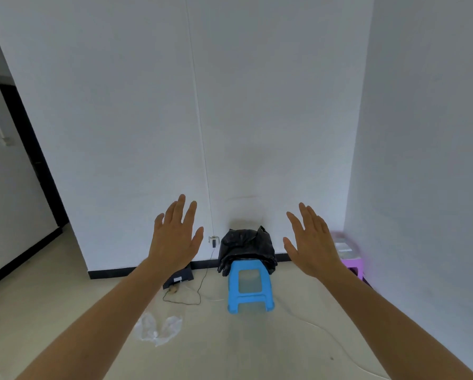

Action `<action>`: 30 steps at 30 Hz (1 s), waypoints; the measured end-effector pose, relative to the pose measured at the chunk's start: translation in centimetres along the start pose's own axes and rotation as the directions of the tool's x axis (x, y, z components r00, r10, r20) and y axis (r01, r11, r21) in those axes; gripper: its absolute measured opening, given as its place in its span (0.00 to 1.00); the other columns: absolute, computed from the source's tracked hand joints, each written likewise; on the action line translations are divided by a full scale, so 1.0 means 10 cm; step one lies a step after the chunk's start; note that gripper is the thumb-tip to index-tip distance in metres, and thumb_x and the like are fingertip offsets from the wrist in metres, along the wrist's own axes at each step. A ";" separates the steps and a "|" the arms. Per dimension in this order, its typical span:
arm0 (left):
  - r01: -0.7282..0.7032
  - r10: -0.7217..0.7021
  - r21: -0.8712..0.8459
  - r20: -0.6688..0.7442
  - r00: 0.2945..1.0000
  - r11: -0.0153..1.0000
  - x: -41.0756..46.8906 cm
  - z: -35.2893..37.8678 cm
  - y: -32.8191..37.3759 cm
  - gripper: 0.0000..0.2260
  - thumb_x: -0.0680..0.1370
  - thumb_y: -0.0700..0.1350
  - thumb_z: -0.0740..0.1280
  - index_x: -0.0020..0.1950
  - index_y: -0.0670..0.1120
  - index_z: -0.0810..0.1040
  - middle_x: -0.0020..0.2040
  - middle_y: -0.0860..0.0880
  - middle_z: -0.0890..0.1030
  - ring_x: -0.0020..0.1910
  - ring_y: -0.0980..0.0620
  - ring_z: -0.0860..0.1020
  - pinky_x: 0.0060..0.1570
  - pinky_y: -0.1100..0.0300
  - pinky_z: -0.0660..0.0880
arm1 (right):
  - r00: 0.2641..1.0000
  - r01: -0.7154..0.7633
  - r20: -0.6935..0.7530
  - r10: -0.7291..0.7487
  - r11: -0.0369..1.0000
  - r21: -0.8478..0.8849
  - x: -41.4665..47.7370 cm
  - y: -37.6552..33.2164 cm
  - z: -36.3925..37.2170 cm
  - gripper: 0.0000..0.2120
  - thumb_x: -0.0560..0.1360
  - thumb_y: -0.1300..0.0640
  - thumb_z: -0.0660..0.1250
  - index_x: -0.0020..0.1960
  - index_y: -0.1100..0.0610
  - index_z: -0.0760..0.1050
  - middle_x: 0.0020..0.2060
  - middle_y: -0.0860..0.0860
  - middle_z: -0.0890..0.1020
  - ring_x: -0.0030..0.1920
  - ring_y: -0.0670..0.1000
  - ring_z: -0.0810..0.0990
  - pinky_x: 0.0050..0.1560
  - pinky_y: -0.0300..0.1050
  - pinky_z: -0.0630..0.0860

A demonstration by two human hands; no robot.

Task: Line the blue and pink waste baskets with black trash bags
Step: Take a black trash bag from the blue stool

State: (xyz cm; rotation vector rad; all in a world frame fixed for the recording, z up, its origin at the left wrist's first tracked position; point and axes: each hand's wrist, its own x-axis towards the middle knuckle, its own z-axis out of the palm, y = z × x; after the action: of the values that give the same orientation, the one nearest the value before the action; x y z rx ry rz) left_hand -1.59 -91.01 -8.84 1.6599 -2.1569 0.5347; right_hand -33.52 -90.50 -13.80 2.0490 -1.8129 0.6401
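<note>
A black trash bag (246, 246) drapes over something that stands against the white wall, right behind a blue plastic stool (249, 286); what it covers is hidden. Whether a blue or pink basket is under it cannot be told. My left hand (175, 238) is raised in front of me with the fingers spread, empty, to the left of the bag. My right hand (310, 242) is raised the same way to the right of the bag, empty and flat. Both hands are well short of the bag and the stool.
A purple stool (353, 266) with a clear packet on top stands in the right corner, partly behind my right hand. A black device (179, 278) and thin cables lie on the floor by the wall. Crumpled clear plastic (158, 329) lies at the lower left. A dark doorway is at far left.
</note>
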 end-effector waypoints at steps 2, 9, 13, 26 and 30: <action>-0.026 0.027 -0.017 0.013 1.000 1.000 0.43 0.33 -0.03 0.29 0.78 0.57 0.51 0.74 0.41 0.64 0.75 0.36 0.63 0.69 0.36 0.69 0.61 0.38 0.71 | 1.000 -0.011 -0.010 0.011 1.000 0.002 0.38 0.14 0.28 0.32 0.77 0.43 0.49 0.74 0.59 0.66 0.74 0.64 0.63 0.74 0.64 0.63 0.70 0.61 0.65; 0.000 0.005 -0.073 0.076 0.997 0.997 1.75 1.70 0.00 0.31 0.77 0.59 0.47 0.77 0.44 0.60 0.77 0.39 0.59 0.73 0.40 0.64 0.67 0.40 0.66 | 0.999 -0.049 0.009 0.049 0.998 0.034 1.64 0.70 1.60 0.29 0.77 0.48 0.62 0.74 0.60 0.65 0.74 0.64 0.63 0.74 0.65 0.62 0.70 0.61 0.64; 0.065 -0.051 -0.092 0.152 0.987 0.994 2.67 2.53 -0.02 0.31 0.78 0.58 0.49 0.78 0.45 0.56 0.79 0.41 0.54 0.75 0.42 0.60 0.70 0.43 0.62 | 0.992 -0.048 0.117 0.047 0.999 0.003 2.52 1.10 2.49 0.29 0.77 0.48 0.63 0.74 0.60 0.66 0.74 0.64 0.63 0.74 0.65 0.62 0.70 0.61 0.64; 0.108 -0.064 -0.098 0.373 0.926 0.989 4.63 4.80 -1.10 0.29 0.81 0.55 0.56 0.79 0.46 0.52 0.80 0.43 0.49 0.77 0.43 0.56 0.70 0.46 0.62 | 0.917 0.012 0.399 0.015 0.998 -0.063 4.85 1.35 4.70 0.32 0.81 0.45 0.55 0.79 0.57 0.50 0.78 0.62 0.48 0.78 0.62 0.46 0.76 0.57 0.50; 0.060 0.019 -0.164 0.443 0.896 0.985 5.23 5.68 -1.33 0.27 0.80 0.53 0.57 0.77 0.44 0.59 0.78 0.40 0.55 0.75 0.40 0.58 0.68 0.43 0.65 | 0.869 -0.101 0.474 0.144 0.988 -0.116 5.30 1.44 5.49 0.32 0.80 0.44 0.55 0.79 0.56 0.51 0.78 0.61 0.50 0.78 0.62 0.47 0.76 0.58 0.50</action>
State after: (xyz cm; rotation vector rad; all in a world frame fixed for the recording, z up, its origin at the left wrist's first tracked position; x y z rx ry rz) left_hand -4.48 -166.27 -30.42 1.8373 -2.4057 -0.0564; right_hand -36.79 -165.76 -32.65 2.1819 -2.2071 0.0656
